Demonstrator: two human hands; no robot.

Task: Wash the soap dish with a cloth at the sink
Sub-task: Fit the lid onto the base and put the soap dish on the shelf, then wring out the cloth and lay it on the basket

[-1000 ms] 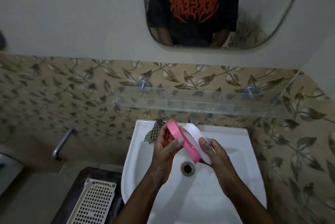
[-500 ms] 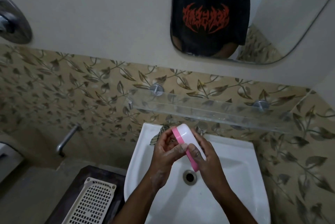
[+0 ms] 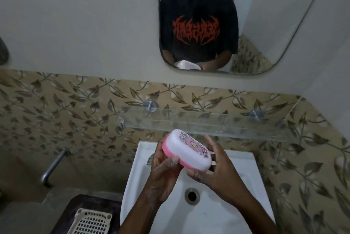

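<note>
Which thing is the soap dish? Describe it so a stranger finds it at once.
Start at the white ceramic sink under the clear glass shelf. Above the basin, the left hand and right hand hold an oval plastic soap dish. Its white lid, pink base and patterned label single it out.

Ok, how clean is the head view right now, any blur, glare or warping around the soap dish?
Head view: dim, flat indoor light; the soap dish is fairly sharp, fingertips slightly smeared; wide-angle bending bows the glass shelf and mirror edges; no harsh glare, only soft sheen on the sink.
</note>
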